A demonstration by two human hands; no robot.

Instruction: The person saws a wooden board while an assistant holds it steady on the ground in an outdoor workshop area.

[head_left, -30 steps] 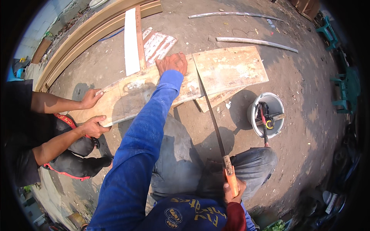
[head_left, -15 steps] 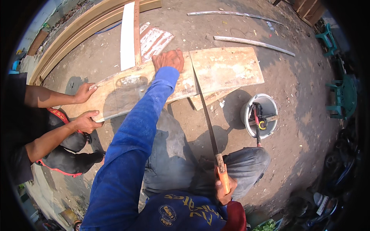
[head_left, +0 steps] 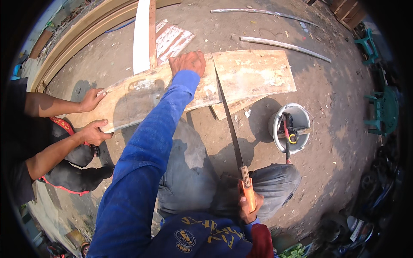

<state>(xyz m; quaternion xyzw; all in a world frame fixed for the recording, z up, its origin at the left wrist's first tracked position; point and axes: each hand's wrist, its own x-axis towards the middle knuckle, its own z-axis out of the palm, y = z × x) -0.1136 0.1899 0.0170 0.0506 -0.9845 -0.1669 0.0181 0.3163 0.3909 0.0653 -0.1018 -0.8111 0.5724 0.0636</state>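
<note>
Sawdust-pale, the long weathered wooden plank (head_left: 180,92) lies across the dirt ground (head_left: 335,142), raised a little on a scrap of board beneath it, and the long steel handsaw with its orange handle (head_left: 235,142) runs from my lap up into a cut near the plank's middle. My left hand (head_left: 188,63) lies flat and spread on the plank's far edge, just left of the blade, pressing the wood down. My right hand (head_left: 249,206) has its grip wrapped tight around the orange handle, low by my knee. At the plank's left end a second person's two hands (head_left: 94,116) steady it, one on top, one at the near edge. A white plastic bucket of tools (head_left: 291,128) stands near the plank's right part. I judge the main risk is the blade: my left fingers sit close to the kerf, and a jump of the saw could catch them. The right half hangs with little support, so it may sag, pinch the blade or split off ragged.
</note>
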